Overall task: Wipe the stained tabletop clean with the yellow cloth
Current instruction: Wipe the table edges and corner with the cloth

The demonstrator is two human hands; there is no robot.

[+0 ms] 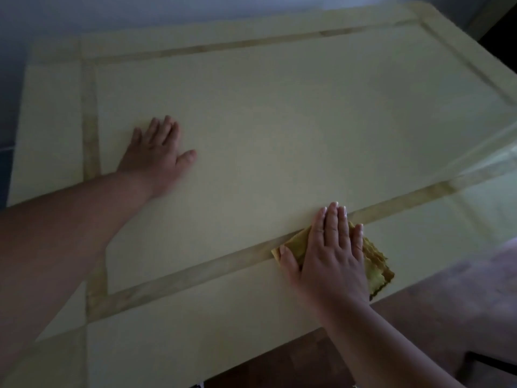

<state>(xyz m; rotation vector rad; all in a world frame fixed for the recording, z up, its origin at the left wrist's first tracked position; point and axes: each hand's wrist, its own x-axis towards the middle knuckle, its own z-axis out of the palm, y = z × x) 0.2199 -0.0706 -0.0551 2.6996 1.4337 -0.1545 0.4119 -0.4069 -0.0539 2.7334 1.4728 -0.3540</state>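
A pale cream tabletop (279, 130) fills most of the view, with darker tan strips framing a central panel. My right hand (331, 247) lies flat, palm down, on the folded yellow cloth (376, 266), which sits on the near tan strip close to the table's front right edge. The cloth's wavy edges stick out to the right of the hand, and a corner shows under the thumb. My left hand (159, 152) rests flat on the tabletop at the left, fingers together, holding nothing. I can make out no distinct stain in the dim light.
The table's near edge (279, 343) runs diagonally below my right forearm. A dark wooden floor (293, 365) lies under it, and a brownish rug or seat (461, 289) at the right. A grey-blue wall (84, 15) stands behind the table.
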